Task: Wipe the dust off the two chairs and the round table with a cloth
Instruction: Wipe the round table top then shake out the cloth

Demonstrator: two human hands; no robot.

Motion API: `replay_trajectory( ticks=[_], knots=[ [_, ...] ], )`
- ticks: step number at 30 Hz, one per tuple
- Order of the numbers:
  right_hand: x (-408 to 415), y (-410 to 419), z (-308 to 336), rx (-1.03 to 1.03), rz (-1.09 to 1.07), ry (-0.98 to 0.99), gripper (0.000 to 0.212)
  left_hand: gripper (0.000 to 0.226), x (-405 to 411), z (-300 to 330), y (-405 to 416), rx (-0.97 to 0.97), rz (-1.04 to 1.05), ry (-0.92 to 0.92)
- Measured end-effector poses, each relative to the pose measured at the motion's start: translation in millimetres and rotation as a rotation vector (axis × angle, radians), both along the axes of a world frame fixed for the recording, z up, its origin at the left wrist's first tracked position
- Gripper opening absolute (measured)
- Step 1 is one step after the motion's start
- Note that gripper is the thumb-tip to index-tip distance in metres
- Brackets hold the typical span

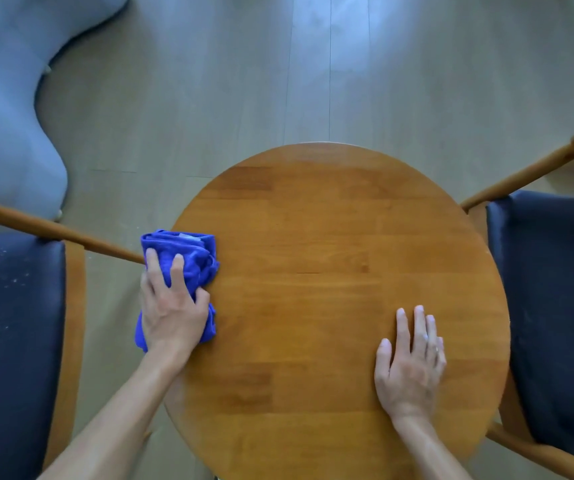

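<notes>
A round wooden table (330, 237) fills the middle of the view. At its left edge lies a bunched blue cloth (188, 252), and my left hand (171, 306) presses down on it, fingers curled over the fabric. My right hand (410, 362) rests flat on the table's right side, fingers apart, holding nothing. The left chair (15, 323) has a dark seat speckled with white dust and a wooden frame. A second dark-seated chair (552, 306) stands right of the table, with faint dust along its seat edge.
A pale blue upholstered seat (4, 109) curves along the far left. Light wood-plank floor (244, 81) stretches beyond the table. Wooden chair arms (53, 230) angle in toward the table from both sides.
</notes>
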State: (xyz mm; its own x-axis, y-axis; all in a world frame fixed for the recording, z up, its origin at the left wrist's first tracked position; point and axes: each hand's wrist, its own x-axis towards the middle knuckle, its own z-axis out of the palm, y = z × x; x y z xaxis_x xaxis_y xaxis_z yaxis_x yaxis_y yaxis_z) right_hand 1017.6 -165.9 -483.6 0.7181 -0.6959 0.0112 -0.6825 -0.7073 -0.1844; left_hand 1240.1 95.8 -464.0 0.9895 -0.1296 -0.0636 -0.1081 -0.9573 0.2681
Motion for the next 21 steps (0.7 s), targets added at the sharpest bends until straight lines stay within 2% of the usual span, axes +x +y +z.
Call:
replay_trajectory(
  ticks=[4,8,10,14,18,21],
  knots=[
    [1.3,0.8,-0.1,-0.019,0.0,0.012,0.058,0.06,-23.8,1.5,-52.7,0.024,-0.047,-0.036],
    [0.2,-1.0,-1.8,-0.027,0.005,0.003,0.058,0.067,-72.1,6.7,-146.8,-0.043,-0.347,-0.011],
    [-0.8,-1.9,-2.0,-0.021,0.007,-0.006,0.057,0.067,-83.0,7.6,-167.8,-0.047,-0.431,0.004],
    [-0.5,-1.5,-0.1,-0.013,0.008,-0.017,0.057,0.076,-55.1,0.9,-123.5,-0.006,-0.455,0.018],
    [0.4,0.4,0.8,-0.013,0.003,-0.016,0.057,0.081,-6.4,-5.2,-32.0,0.052,-0.284,-0.019],
    [0.9,1.2,1.4,-0.017,-0.003,-0.008,0.057,0.078,11.6,2.1,12.9,0.058,-0.141,0.03]
  ],
)
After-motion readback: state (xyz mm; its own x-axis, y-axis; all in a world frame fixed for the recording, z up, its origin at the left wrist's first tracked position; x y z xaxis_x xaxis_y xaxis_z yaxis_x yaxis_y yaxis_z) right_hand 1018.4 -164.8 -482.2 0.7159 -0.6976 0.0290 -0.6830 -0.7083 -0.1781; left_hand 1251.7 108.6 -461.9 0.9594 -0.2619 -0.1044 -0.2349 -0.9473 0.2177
